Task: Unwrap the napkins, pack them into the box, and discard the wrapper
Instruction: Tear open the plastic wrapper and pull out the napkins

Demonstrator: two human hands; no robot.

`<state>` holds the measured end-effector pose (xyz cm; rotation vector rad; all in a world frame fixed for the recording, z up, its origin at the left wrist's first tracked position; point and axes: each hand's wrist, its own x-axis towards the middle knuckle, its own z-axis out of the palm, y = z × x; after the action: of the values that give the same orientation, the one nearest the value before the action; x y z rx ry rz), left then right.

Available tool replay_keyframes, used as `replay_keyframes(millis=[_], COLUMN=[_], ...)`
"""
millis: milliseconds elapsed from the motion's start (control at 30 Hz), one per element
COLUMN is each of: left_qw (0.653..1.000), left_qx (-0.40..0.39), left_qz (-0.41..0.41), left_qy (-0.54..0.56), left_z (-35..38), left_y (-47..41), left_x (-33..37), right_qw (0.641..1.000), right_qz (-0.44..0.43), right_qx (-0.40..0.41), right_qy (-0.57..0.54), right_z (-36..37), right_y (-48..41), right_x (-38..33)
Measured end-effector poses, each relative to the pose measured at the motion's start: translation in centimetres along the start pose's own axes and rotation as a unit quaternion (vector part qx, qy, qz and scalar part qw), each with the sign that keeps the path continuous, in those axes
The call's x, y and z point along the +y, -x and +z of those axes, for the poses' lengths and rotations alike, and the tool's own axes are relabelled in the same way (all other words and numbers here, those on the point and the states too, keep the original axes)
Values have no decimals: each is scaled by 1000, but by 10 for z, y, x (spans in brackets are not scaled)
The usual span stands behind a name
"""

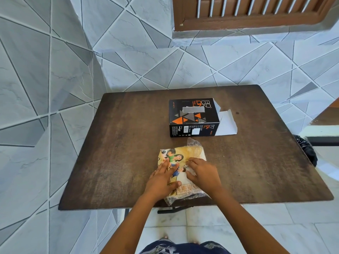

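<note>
A wrapped pack of napkins (180, 156) lies near the front edge of the dark wooden table (119, 143); its plastic wrapper is yellow with cartoon figures and has clear crinkled ends. My left hand (161, 180) rests flat on the pack's left side, fingers spread. My right hand (202, 173) sits on the pack's right side with fingertips curled, pinching the wrapper near the middle. Behind the pack stands a black box (192, 116) with orange triangles, its white flaps (226, 123) open at the right end.
A black bag (306, 149) hangs past the table's right edge. Grey patterned tiles cover the wall and floor; a brown louvred window (247, 11) is above. The table's front edge is just under my wrists.
</note>
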<state>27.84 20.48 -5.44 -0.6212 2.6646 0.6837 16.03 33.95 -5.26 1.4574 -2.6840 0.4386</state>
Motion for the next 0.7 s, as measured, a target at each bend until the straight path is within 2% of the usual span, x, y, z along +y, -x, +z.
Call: replay_keyframes(millis=[200, 333, 433, 500, 567, 633, 700], left_qw=[1000, 1000, 1000, 1000, 1000, 1000, 1000], left_qx=[-5, -4, -1, 1, -1, -3, -7], left_qz=[-5, -3, 0, 1, 0, 0, 0], left_qy=[-2, 1, 4, 6, 6, 4, 2], left_z=[1, 0, 0, 0, 1, 0, 0], left_y=[-1, -1, 0, 1, 1, 0, -1], left_x=[0, 0, 0, -1, -1, -2, -2], right_qw=[1000, 993, 969, 911, 828, 769, 731], right_qz=[-15, 64, 156, 273, 394, 464, 512], right_qx=[-5, -6, 27, 73, 130, 189, 223], right_qy=[12, -97, -189, -301, -377, -398, -393], right_z=[4, 6, 7, 7, 1, -11, -17], right_y=[-6, -11, -14, -15, -15, -13, -9], right_x=[-7, -10, -8, 0, 18, 38, 57])
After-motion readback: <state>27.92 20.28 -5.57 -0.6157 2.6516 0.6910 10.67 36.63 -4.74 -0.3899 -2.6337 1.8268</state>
